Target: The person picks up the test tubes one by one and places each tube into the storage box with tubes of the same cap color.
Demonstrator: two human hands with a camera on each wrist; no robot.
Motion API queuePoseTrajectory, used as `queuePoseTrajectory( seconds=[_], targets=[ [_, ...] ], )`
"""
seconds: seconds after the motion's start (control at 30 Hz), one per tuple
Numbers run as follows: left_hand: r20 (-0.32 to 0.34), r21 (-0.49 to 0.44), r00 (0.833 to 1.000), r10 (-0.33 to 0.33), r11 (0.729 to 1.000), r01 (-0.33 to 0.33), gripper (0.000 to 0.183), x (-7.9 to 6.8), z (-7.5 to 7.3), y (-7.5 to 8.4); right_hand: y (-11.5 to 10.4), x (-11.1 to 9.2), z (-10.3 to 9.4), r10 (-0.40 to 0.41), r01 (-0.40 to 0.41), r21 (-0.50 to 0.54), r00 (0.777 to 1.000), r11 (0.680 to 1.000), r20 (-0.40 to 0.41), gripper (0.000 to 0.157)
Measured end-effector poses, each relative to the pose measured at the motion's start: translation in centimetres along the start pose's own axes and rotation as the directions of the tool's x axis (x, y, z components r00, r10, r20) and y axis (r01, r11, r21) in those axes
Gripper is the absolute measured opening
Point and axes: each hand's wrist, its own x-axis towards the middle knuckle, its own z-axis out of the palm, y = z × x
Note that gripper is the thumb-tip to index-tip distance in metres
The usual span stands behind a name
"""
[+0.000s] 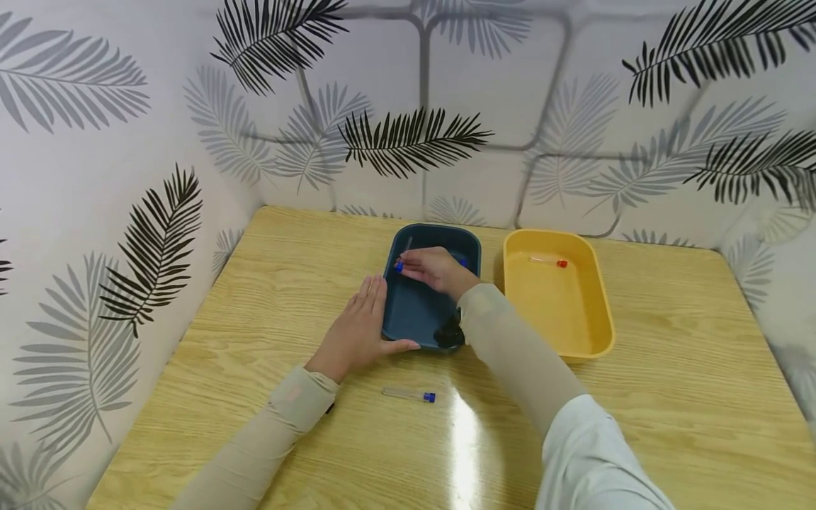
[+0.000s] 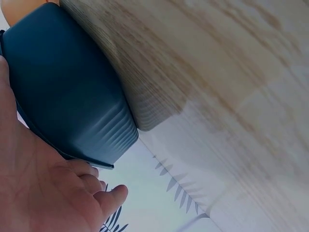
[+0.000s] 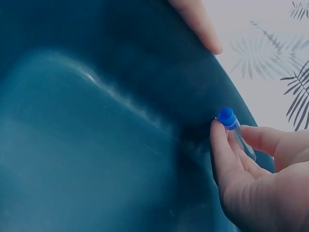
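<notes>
Between thumb and fingers, my right hand [image 1: 436, 268] pinches a small clear test tube with a blue cap [image 3: 226, 117] over the far left part of the dark blue tray [image 1: 414, 312]. Straight fingers of my left hand [image 1: 357, 326] lie along that tray's left side, with the thumb along its near edge. In the left wrist view the same hand [image 2: 48, 188] touches the tray's outer wall [image 2: 72, 82]. Another blue cap [image 1: 463, 263] shows inside the tray, partly hidden behind the right hand. On the table in front lies a blue-capped test tube [image 1: 408, 394].
A yellow tray [image 1: 561, 326] stands to the right of the blue one, holding a red-capped test tube [image 1: 550, 261]. Both trays sit on a wood-grain table [image 1: 306, 262], near a wall [image 1: 382, 92] with a leaf pattern. A black object [image 1: 449, 331] shows by the right wrist.
</notes>
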Motion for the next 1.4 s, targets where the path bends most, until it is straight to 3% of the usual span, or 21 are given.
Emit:
queuePoseTrajectory(
  seconds=[0.3,0.7,1.4],
  targets=[
    [0.01,-0.001,1.0,-0.009,1.0,0.009,0.122,0.0,0.1,-0.1,0.5,0.5,-0.4,0.023,-0.023,-0.009,1.0,1.0,-0.007,0.028],
    [0.01,-0.004,1.0,-0.005,1.0,0.005,0.122,-0.1,-0.1,-0.1,0.9,1.2,-0.7,0.027,-0.024,-0.213,1.0,0.977,0.01,0.028],
    [0.026,-0.019,1.0,-0.007,1.0,0.008,0.122,-0.2,-0.3,0.1,0.9,1.0,-0.9,0.052,-0.049,-0.233,0.999,0.971,0.009,0.029]
  ],
)
